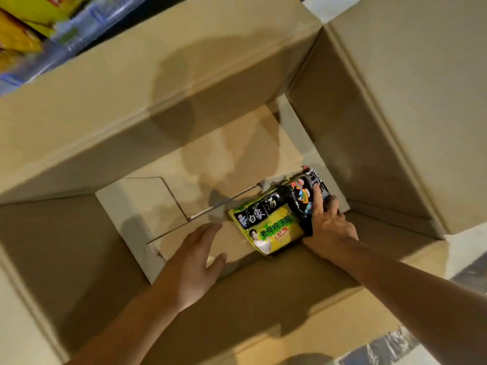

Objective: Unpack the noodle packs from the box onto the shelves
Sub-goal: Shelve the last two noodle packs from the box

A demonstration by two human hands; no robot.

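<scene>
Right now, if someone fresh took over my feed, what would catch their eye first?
The bright yellow-green and black noodle pack, alone at the bottom right of the big open cardboard box. The right hand grips its right end, while the left hand reaches in open beside it. Yellow packs show blurred at the top left.

Matt brown corrugated cardboard forms the box (87, 143) around my arms, its walls smooth and creased at the folds. Under my right fingers (317, 192), the noodle pack (274, 219) is glossy, crinkled plastic film.

Dim, warm — blurred corners; soft shadows
</scene>
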